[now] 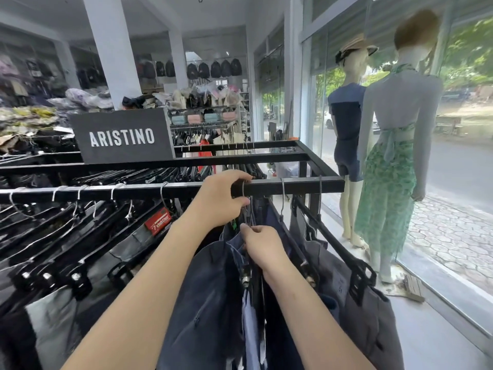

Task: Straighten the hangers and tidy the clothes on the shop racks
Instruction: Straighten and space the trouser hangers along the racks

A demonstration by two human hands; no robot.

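Observation:
A black metal rack rail [293, 185] runs across the view, hung with trousers on black clip hangers. My left hand [221, 201] grips the rail, its fingers curled over the top beside a metal hanger hook [243, 188]. Just below, my right hand [262, 247] pinches the thin wire neck of that hanger above dark blue trousers [205, 303]. Two more hangers [282, 198] hang to the right, carrying grey trousers [354, 303]. Several hangers with black and grey trousers [66, 257] crowd the rail on the left.
A black ARISTINO sign [121, 136] stands on the rack's back rail. Two dressed mannequins [394, 161] stand by the shop window on the right, with a narrow strip of floor [426, 337] between them and the rack. Shelves of bags and more racks fill the background.

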